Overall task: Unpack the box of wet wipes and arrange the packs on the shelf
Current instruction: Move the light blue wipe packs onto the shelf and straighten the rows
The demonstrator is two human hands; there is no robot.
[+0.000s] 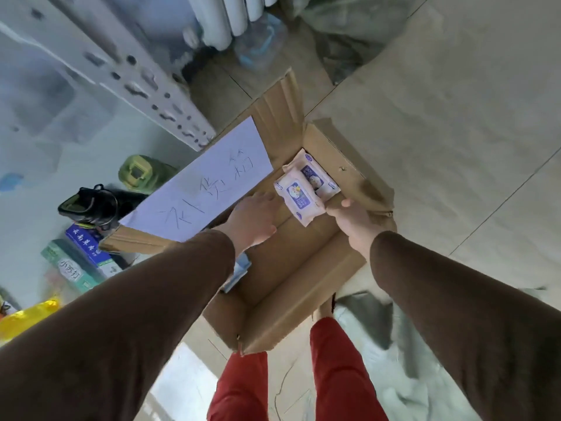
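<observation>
An open cardboard box (291, 275) stands on the floor below me. Two white wet wipe packs with purple labels lie at its far end: the nearer pack (299, 197) overlaps the farther pack (315, 174). My right hand (352, 221) pinches the near corner of the nearer pack. Reaching into the box just left of the packs, my left hand (253, 218) has relaxed fingers close to the nearer pack's left edge; I cannot tell if it touches. A white sheet with handwritten characters (200, 183) lies on the box's left flap.
A grey perforated metal shelf upright (133, 83) rises at the upper left. On a low level to the left lie a black shoe (91, 205), a green object (139, 171), boxed goods (82, 256) and a yellow bag (27, 314). Tiled floor (455, 117) spreads right.
</observation>
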